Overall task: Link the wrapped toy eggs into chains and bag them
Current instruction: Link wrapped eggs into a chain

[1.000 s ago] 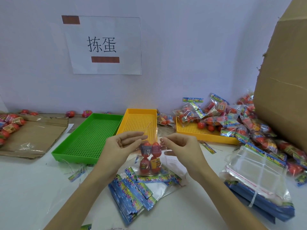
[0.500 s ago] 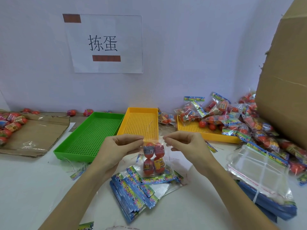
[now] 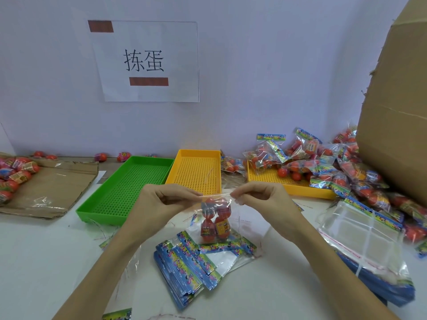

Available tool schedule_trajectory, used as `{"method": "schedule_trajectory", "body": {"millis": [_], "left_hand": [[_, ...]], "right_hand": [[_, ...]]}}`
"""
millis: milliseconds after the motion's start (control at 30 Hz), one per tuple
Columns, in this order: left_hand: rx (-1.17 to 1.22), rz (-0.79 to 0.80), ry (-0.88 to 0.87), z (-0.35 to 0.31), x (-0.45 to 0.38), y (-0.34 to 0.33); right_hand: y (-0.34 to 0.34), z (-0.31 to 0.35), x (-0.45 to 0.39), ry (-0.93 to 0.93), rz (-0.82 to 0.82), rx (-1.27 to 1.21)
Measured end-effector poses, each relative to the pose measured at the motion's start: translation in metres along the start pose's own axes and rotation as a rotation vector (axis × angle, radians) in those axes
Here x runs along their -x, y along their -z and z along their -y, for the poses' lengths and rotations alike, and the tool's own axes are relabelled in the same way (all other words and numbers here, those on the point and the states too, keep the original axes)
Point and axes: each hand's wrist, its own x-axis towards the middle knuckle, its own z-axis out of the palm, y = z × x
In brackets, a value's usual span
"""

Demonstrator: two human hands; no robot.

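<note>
At the bench's (image 3: 34,262) left edge, loose wrapped eggs (image 3: 13,174) are piled on a flattened brown cardboard sheet (image 3: 53,188). A few more stray eggs (image 3: 101,157) are seen along the back edge by the wall. A green perforated tray (image 3: 129,183) is set next, touching a yellow perforated tray (image 3: 196,169) on its right. A paper sign (image 3: 147,61) is taped to the wall above them.

At the bench's middle, a clear bag (image 3: 216,218) with four wrapped toy eggs (image 3: 216,221) inside, two over two, is held up just above the surface. Its top edge is pinched by the left hand (image 3: 161,204) at the left corner, thumb against curled fingers, and by the right hand (image 3: 261,202) at the right corner in the same narrow pinch. The strip between the hands is pulled flat. Below the bag, a stack of blue printed header bags (image 3: 184,269) is fanned on the bench.

Further right, a second yellow tray (image 3: 300,188) is heaped with filled bags (image 3: 323,162), spilling toward the right edge. A stack of empty clear bags (image 3: 362,241) is laid near the front right corner. A big cardboard box (image 3: 397,112) is stood at the right edge.
</note>
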Motion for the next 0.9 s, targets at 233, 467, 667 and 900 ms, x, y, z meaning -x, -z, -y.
{"method": "schedule_trajectory", "body": {"millis": [233,467,667,900], "left_hand": [[-0.186,0.009,-0.076,0.000,-0.001,0.003],[-0.176,-0.013,0.003,-0.001,-0.001,0.002],[-0.111,0.010,0.097,-0.005,0.001,-0.027],[0.279,-0.273,0.247,-0.003,-0.002,-0.030]], "right_hand": [[-0.001,0.003,0.000,0.121,0.014,0.169],[-0.003,0.005,0.001,0.229,0.032,0.276],[-0.018,0.008,0.004,0.331,0.081,0.258],[-0.027,0.010,0.005,-0.075,0.028,0.003]]}}
